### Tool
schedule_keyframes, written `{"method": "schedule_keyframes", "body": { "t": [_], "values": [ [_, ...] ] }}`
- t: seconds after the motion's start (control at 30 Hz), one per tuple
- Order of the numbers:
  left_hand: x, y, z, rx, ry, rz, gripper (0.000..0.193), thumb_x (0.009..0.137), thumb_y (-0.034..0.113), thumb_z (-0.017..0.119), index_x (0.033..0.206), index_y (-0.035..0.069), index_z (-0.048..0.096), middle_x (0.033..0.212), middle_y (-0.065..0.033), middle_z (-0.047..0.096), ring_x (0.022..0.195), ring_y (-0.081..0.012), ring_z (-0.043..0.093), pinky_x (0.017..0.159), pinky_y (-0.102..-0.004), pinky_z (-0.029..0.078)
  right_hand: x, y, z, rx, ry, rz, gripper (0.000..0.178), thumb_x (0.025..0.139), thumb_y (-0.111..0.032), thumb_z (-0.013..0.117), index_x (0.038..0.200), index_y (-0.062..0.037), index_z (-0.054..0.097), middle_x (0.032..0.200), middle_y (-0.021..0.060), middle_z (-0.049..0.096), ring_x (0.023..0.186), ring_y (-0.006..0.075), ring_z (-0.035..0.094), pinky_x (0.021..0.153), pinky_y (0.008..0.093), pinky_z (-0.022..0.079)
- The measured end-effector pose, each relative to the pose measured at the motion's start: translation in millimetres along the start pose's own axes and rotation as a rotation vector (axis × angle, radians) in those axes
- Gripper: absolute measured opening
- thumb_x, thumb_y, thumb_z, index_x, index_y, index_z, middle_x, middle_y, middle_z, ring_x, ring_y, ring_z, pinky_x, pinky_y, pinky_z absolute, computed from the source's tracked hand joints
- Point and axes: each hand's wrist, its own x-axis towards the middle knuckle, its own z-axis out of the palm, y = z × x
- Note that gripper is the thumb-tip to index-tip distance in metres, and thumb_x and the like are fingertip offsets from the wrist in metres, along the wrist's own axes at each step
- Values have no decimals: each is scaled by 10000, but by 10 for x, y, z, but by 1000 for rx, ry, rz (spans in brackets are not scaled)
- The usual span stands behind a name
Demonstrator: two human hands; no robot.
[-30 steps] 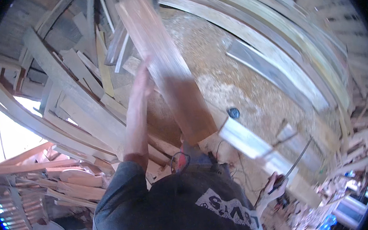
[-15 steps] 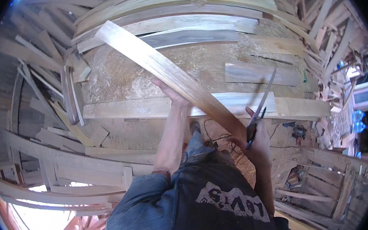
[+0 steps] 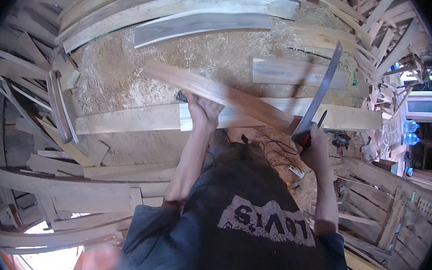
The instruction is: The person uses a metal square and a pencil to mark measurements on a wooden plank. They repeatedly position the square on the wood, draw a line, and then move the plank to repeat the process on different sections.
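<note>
A long wooden board point(image 3: 254, 106) slants across the middle, its far end up to the left and its near end beside my right hand. My left hand point(image 3: 205, 113) is closed on the board's lower edge, around its middle. In my right hand point(image 3: 315, 144) is a handsaw point(image 3: 322, 87), gripped by its red and dark handle. The saw's long, curved-looking blade points up and away to the right. A slim dark stick-like thing point(image 3: 322, 119) juts out of the same hand; its kind is unclear. Whether the right fingers touch the board's end, I cannot tell.
A long pale plank point(image 3: 127, 121) lies crosswise beneath the held board. Beyond it are a short board point(image 3: 298, 71) and a grey board point(image 3: 201, 25) on shavings-strewn ground. Scrap wood piles up on both sides. A slatted wooden frame point(image 3: 387, 212) stands at right, near blue bottles point(image 3: 411, 132).
The board's far end has dropped and swung nearer, so it slants less steeply. The saw has turned, now showing its blade's broad side. My view has shifted slightly.
</note>
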Motion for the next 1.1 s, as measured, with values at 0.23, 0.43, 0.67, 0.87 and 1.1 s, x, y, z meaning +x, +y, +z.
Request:
{"method": "schedule_keyframes", "body": {
  "t": [0.23, 0.43, 0.67, 0.87, 1.1],
  "values": [
    [-236, -590, -510, 75, 88, -308, 1278, 880, 969, 119, 1526, -96, 410, 1513, -295, 521, 1378, -423, 544, 1150, -535, 451, 594, 551, -150, -33, -242, -123, 438, 712, -35, 807, 1071, -22, 555, 870, 196, 584, 825, 426, 582, 715, 474, 470],
    [-569, -390, -804, 612, 177, -183, 894, 1050, 774, 283, 1218, 12, 720, 876, -113, 749, 743, -189, 725, 673, -300, 566, 795, 948, 75, 38, -135, -358, 482, 711, 4, 792, 1137, -33, 569, 910, 163, 617, 844, 395, 589, 737, 481, 483],
    [-291, 371, -1266, 754, 622, 564, 787, 1088, 665, 394, 1514, 11, 495, 1325, -142, 635, 1219, -235, 585, 1023, -413, 458, 579, 1357, -112, 125, 13, -120, 521, 816, -85, 873, 1239, -30, 575, 1016, 146, 685, 860, 313, 608, 772, 413, 526],
    [160, 613, -1944, 566, 331, 321, 987, 990, 810, 443, 1665, 105, 297, 1616, -143, 440, 1388, -313, 477, 1182, -477, 332, 99, 1676, 174, 628, 228, 469, 412, 931, -111, 835, 1213, -8, 553, 1059, 58, 681, 926, 175, 608, 789, 314, 528],
    [71, 380, -1484, 630, 361, 391, 897, 1019, 721, 478, 1631, 75, 370, 1588, -146, 492, 1489, -307, 432, 1233, -473, 293, 185, 1313, 625, 752, 529, 444, 347, 944, -123, 829, 930, -86, 484, 942, -10, 559, 934, 83, 530, 750, 235, 443]
  ]
}}
